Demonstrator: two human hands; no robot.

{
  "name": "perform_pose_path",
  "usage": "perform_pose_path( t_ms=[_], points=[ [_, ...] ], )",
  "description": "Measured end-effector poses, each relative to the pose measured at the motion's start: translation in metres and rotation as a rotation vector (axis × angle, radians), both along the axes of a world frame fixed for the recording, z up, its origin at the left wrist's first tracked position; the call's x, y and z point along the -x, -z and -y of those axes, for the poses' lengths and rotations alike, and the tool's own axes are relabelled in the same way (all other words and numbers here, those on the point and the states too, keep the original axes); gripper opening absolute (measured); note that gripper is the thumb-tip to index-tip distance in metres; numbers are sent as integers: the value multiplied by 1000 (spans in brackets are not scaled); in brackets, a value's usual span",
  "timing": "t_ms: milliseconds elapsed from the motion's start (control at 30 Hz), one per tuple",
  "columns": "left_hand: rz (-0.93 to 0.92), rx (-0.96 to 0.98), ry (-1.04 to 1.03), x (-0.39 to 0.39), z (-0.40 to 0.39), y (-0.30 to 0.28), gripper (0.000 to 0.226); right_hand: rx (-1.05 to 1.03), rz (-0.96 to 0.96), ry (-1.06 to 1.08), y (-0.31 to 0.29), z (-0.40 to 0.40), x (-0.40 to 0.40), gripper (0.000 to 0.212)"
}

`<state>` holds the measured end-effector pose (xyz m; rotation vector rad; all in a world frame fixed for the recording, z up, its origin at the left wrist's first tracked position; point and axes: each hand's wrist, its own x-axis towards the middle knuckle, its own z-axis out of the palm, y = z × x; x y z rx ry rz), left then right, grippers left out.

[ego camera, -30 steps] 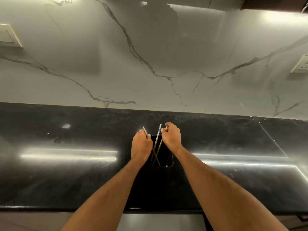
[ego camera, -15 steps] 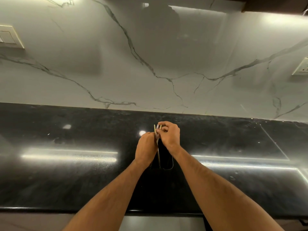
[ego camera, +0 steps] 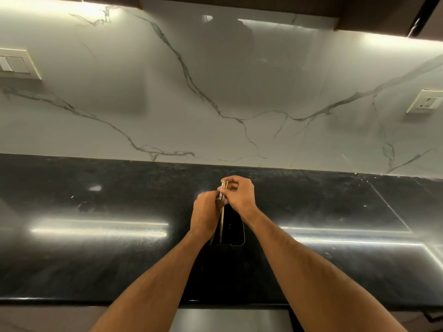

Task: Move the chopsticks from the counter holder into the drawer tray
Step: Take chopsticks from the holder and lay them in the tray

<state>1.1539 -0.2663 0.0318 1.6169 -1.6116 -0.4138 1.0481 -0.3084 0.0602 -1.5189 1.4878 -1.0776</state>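
A bundle of thin wooden chopsticks point(ego camera: 222, 219) stands upright in a black holder point(ego camera: 236, 232) on the dark counter point(ego camera: 96, 248). My left hand point(ego camera: 205, 213) grips the bundle from the left. My right hand point(ego camera: 241, 195) pinches the chopsticks' upper ends from the right. Both hands meet above the holder's opening. The lower ends of the chopsticks are inside the holder, partly hidden by my left wrist. No drawer tray is in view.
A white marble backsplash point(ego camera: 215, 104) rises behind the counter, with a switch plate point(ego camera: 16, 64) at far left and a socket point(ego camera: 425, 101) at right. The counter's front edge point(ego camera: 72, 300) runs below my forearms, with a grey drawer front point(ego camera: 230, 319) under it.
The spread chopsticks were gathered into one upright bundle as my hands came together. Both hands have risen slightly since half a second ago.
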Motion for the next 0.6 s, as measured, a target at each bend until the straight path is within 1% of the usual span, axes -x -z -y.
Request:
perform_pose_path(
  t_ms=[133, 200, 267, 333, 400, 500, 600],
  points=[
    [-122, -1, -9, -1, 0, 1, 20, 13, 70, 39, -8, -6, 0, 23],
    [-208, -29, 28, -2, 1, 0, 15, 12, 121, 39, -13, -9, 1, 21],
    [-357, -94, 87, -3, 1, -1, 11, 18, 169, 32, -21, -12, 2, 21],
    [-522, -173, 139, -4, 0, -3, 15, 52, 182, 16, -31, -13, 3, 21],
    [-617, -188, 189, -4, -2, -9, 17, 88, 192, -7, -42, -15, 5, 20],
    [-665, -161, 195, 0, -3, -24, 19, 147, 192, -53, -61, -17, 8, 21],
    [-676, -138, 157, 6, -5, -42, 17, 234, 104, -93, -82, -19, 10, 20]
  ],
)
